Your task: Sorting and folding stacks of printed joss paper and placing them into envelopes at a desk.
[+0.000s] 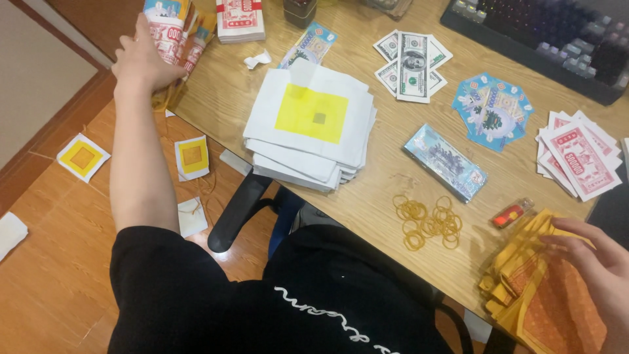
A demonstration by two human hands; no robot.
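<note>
Reaching far to the upper left of the frame, the left hand [141,62] clasps a bound stack of red-and-white paper notes [171,29] that stands at the table corner, fingers wrapped around its near side. At the lower right, the right hand [593,262] rests with fingers spread and loose on a fan of orange-yellow paper sheets [544,288], pressing rather than gripping.

Doing this well seems to mean keeping the left grip low and square on the bundle, since it sits right at the edge of the wooden table [393,190] and could tip to the floor, where several yellow-centred squares [192,157] already lie. The orange fan also overhangs the near table edge at lower right, so a flat palm looks the safer hold.

Open room is scarce. A tall pile of white sheets with a yellow square [311,124] fills the middle; beside it lie green banknote-like slips [411,65], a blue fan of notes [493,110], a wrapped blue packet [445,162], loose rubber bands [429,223] and a small red lighter [511,214]. Bare wood between the pile and the bundle looks like the clearest lane
</note>
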